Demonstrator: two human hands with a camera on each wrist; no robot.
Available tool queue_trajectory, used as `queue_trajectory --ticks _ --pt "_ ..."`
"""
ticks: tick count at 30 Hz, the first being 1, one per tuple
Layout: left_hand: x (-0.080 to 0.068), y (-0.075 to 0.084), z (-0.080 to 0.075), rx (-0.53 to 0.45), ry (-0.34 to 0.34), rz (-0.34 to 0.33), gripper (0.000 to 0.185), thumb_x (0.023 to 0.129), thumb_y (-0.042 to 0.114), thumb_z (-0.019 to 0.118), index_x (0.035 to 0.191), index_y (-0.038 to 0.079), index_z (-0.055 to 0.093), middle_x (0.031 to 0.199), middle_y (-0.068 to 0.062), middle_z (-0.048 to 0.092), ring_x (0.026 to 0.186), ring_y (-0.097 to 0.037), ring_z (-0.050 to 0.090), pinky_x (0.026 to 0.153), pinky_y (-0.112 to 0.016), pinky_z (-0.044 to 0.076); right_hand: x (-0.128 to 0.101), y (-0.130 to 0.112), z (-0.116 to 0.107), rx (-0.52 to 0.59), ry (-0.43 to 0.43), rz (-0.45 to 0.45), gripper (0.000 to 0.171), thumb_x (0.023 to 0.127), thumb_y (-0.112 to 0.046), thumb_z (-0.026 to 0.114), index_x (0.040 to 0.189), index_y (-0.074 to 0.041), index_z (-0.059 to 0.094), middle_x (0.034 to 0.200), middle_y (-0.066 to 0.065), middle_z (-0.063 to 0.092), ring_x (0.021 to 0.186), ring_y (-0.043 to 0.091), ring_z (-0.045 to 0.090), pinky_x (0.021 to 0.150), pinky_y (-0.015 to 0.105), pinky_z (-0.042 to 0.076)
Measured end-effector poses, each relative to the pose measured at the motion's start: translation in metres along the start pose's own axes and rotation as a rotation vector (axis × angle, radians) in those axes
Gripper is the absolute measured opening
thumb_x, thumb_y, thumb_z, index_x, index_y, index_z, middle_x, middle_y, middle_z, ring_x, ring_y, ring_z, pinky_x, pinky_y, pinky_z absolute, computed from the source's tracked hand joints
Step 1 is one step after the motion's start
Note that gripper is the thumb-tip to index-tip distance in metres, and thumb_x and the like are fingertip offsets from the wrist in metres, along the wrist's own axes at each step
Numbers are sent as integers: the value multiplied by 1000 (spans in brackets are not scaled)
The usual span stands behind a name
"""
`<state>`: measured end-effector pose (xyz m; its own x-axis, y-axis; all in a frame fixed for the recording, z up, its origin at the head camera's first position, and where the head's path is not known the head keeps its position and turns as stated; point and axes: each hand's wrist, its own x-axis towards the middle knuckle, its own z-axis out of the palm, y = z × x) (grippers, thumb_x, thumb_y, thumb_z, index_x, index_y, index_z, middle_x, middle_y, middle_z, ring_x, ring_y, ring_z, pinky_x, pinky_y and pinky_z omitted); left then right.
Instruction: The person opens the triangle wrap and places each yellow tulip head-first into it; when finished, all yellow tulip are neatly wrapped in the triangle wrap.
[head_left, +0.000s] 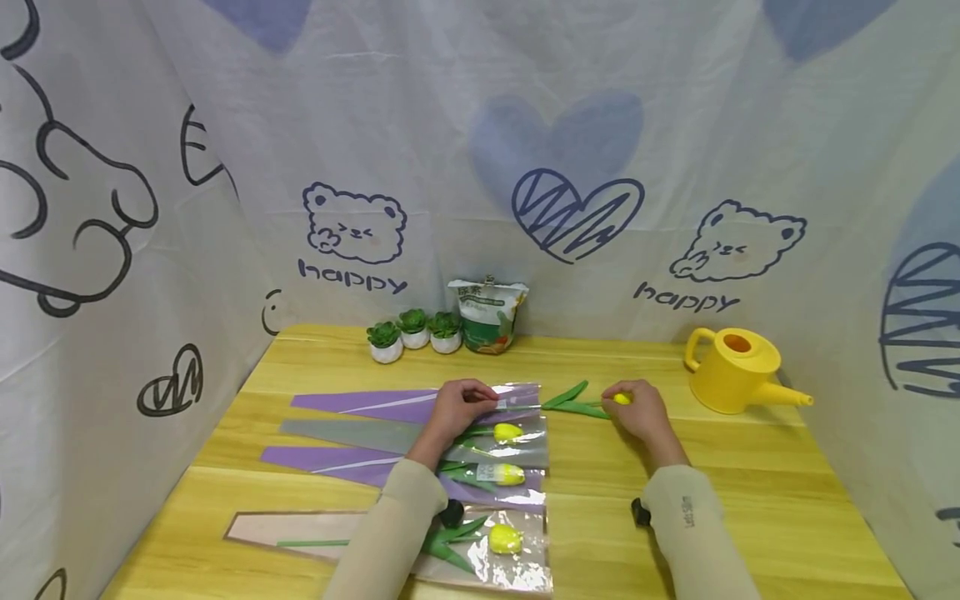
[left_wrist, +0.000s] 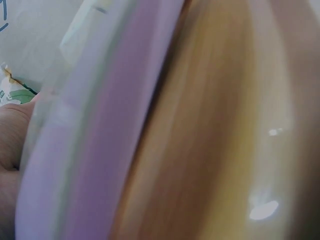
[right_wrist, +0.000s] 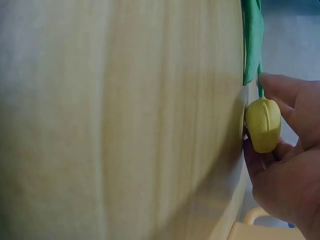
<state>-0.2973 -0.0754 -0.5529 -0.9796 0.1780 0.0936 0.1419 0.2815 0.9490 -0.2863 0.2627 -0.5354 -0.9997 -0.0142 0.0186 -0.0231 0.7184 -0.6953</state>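
In the head view my right hand (head_left: 639,410) pinches a yellow artificial tulip (head_left: 622,399) just below its bloom. The right wrist view shows the yellow bloom (right_wrist: 263,125) between thumb and curled fingers, with a green leaf (right_wrist: 253,42) along the stem. The tulip lies sideways, its leaves (head_left: 577,406) outside the clear end of a purple flower sleeve (head_left: 360,402) and its stem running into that end. My left hand (head_left: 459,417) pinches this sleeve near its wide end. Close up, the purple sleeve (left_wrist: 120,115) is blurred and hides most of the left hand (left_wrist: 10,150).
Nearer me lie three sleeved tulips: one in a grey sleeve (head_left: 345,435), one in a purple sleeve (head_left: 330,460), one in a pink sleeve (head_left: 311,527). Small potted succulents (head_left: 414,328) and a snack-like bag (head_left: 489,317) stand behind. A yellow watering can (head_left: 731,375) stands right.
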Motion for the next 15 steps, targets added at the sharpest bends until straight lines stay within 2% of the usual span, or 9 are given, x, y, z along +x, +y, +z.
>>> queue_trajectory --ticks 7,15 --pt "0 1 -1 6 -2 -2 6 88 3 80 94 4 80 93 -12 79 79 -11 72 74 -23 57 -2 -2 -1 -74 -21 -62 12 99 -14 69 98 -4 76 120 25 61 119 46 53 108 64 38" --pt "2 1 -1 30 1 31 5 88 2 80 94 3 80 93 -13 79 78 -11 72 73 -23 57 -3 0 -7 -78 -32 -106 12 101 -16 68 102 -5 72 116 22 60 113 42 56 106 61 42"
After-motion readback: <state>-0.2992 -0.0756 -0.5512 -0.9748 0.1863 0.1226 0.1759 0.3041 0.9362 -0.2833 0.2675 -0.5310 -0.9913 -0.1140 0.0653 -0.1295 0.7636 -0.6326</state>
